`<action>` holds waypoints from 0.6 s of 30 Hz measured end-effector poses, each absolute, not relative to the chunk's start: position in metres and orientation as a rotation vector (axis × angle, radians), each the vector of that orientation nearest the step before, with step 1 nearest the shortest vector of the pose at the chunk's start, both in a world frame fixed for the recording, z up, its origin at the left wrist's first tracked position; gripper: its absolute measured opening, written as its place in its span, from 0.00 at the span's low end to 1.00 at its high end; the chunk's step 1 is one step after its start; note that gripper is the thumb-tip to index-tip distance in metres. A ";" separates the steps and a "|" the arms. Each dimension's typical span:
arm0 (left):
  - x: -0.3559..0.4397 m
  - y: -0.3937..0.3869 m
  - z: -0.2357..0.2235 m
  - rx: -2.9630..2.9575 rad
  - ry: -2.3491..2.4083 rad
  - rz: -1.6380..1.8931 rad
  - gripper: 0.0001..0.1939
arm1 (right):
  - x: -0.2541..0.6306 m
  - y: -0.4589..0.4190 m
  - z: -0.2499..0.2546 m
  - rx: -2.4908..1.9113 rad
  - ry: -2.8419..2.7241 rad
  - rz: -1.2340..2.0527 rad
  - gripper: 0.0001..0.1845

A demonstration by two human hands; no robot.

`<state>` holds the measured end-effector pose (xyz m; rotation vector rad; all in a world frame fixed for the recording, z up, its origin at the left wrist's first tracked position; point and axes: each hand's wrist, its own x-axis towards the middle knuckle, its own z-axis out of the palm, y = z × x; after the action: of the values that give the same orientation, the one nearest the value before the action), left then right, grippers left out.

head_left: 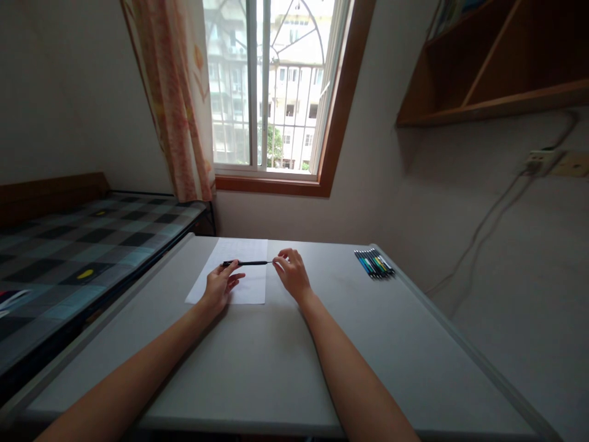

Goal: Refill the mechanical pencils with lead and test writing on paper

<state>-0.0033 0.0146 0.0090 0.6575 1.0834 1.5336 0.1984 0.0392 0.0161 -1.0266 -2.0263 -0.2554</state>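
Note:
A slim black pen lies level in the air above the white sheet of paper. My left hand grips its left end between thumb and finger, the other fingers loosely curled. From the pen's right end sticks out a thin rod, which looks like a pen refill. My right hand is closed in a pinch on that rod's far end, just right of the paper. The fingertips hide the rod's tip.
A row of several pens lies near the right edge of the white table. Left of the table stands a bed with a checked cover. Behind are a window and a curtain; a wooden shelf hangs at upper right.

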 end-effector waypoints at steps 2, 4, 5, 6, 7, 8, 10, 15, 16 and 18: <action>-0.004 0.015 0.008 0.657 1.087 1.540 0.17 | 0.200 0.040 0.015 -1.042 -2.016 -0.258 0.05; -0.005 0.016 0.008 0.657 1.093 1.547 0.17 | 0.203 0.042 0.015 -1.064 -2.002 -0.258 0.05; -0.006 0.017 0.007 0.656 1.097 1.550 0.17 | 0.205 0.043 0.014 -1.078 -1.993 -0.258 0.05; -0.006 0.017 0.007 0.655 1.100 1.555 0.17 | 0.207 0.045 0.014 -1.093 -1.982 -0.257 0.05; -0.007 0.017 0.006 0.653 1.101 1.559 0.17 | 0.209 0.046 0.013 -1.108 -1.970 -0.256 0.05; -0.007 0.017 0.006 0.650 1.099 1.565 0.16 | 0.212 0.047 0.013 -1.123 -1.956 -0.255 0.05; -0.008 0.018 0.006 0.647 1.090 1.577 0.16 | 0.217 0.050 0.012 -1.154 -1.924 -0.255 0.05; -0.009 0.018 0.007 0.630 1.084 1.586 0.15 | 0.232 0.055 0.008 -1.250 -1.821 -0.258 0.05; -0.009 0.018 0.007 0.625 1.086 1.583 0.14 | 0.234 0.056 0.006 -1.270 -1.796 -0.253 0.05; -0.008 0.017 0.008 0.617 1.090 1.578 0.14 | 0.238 0.060 0.002 -1.304 -1.737 -0.225 0.06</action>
<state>-0.0084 0.0172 0.0076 0.6170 1.0898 1.5783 0.2382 0.0602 0.0017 -1.3044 -1.7375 -0.2248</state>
